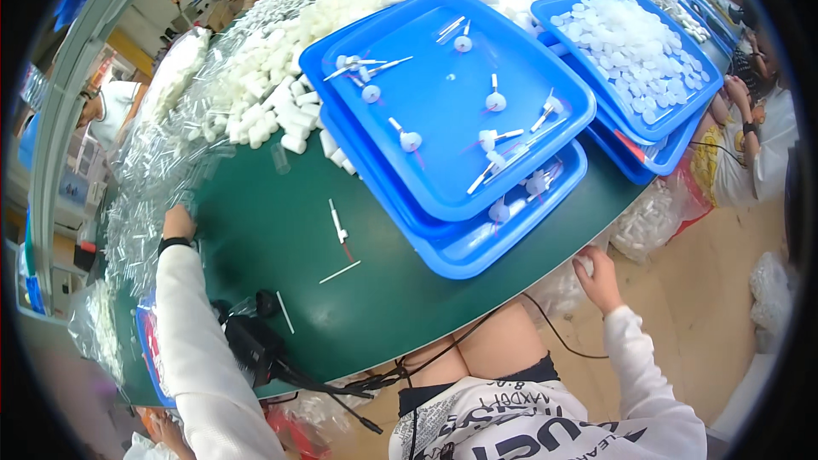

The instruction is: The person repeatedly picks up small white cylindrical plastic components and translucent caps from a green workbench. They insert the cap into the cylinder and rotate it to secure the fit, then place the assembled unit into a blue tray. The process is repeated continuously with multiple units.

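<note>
My left hand [179, 223] is at the left side of the green table, beside a heap of clear plastic tubes [141, 221]. Its fingers are curled inward, and whatever they hold is hidden. Past the table's front edge, my right hand [601, 281] hovers beside a clear plastic bag [561, 285], thumb and fingers bent but apart. Between my hands lie a thin white stick with a small white fitting and red tip [340, 226], a loose white stick [341, 272] and another white stick [285, 313].
Stacked blue trays [545, 60] hold white round pieces with sticks. Another blue tray [626, 132] carries white discs [630, 51]. White cylinders [281, 115] are heaped behind. A black adapter [253, 342] with cables sits at the front edge. Other people are around the table.
</note>
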Demonstrator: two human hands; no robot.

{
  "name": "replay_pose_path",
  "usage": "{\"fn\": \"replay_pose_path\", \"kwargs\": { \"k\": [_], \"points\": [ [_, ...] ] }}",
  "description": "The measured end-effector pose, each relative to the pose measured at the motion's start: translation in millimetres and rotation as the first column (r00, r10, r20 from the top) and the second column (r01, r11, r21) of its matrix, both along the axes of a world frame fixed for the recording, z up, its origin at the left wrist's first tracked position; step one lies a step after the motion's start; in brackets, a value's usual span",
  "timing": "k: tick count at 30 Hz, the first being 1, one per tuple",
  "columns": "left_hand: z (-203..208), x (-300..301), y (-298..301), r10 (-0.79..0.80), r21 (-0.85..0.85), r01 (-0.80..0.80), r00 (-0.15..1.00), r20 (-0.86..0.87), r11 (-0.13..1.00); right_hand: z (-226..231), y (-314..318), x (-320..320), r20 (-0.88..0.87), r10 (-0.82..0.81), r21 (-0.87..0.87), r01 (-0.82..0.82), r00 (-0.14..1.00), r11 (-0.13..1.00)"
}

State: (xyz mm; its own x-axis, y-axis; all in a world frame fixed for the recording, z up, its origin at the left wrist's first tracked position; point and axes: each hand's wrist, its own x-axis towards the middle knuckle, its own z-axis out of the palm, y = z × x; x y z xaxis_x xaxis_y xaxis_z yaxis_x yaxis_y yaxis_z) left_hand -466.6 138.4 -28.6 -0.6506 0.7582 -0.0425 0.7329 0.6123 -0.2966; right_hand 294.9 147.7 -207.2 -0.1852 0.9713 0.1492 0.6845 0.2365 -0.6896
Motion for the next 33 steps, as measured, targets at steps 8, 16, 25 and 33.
{"fn": "replay_pose_path", "kwargs": {
  "k": [8,16,25,33],
  "points": [
    [8.1,65.5,39.5,-0.021,0.135,0.009,0.996,0.086,0.991,147.8,-11.5,-7.5,-0.127,0.123,-0.227,-0.150,0.984,0.962],
    [-9.7,82.7,43.9,-0.009,0.168,0.006,1.000,0.021,0.986,305.6,109.7,-147.2,0.211,0.604,0.185,-0.638,0.768,0.747],
    [6.3,191.6,112.2,-0.593,0.664,0.383,0.797,0.113,0.642,250.2,246.9,-298.8,0.380,0.477,0.205,-0.575,0.793,0.792],
    [3.7,213.6,136.7,-0.693,0.560,0.490,0.684,0.228,0.668,265.8,217.8,-292.5,0.419,0.380,0.350,-0.533,0.825,0.770]
  ]
}}
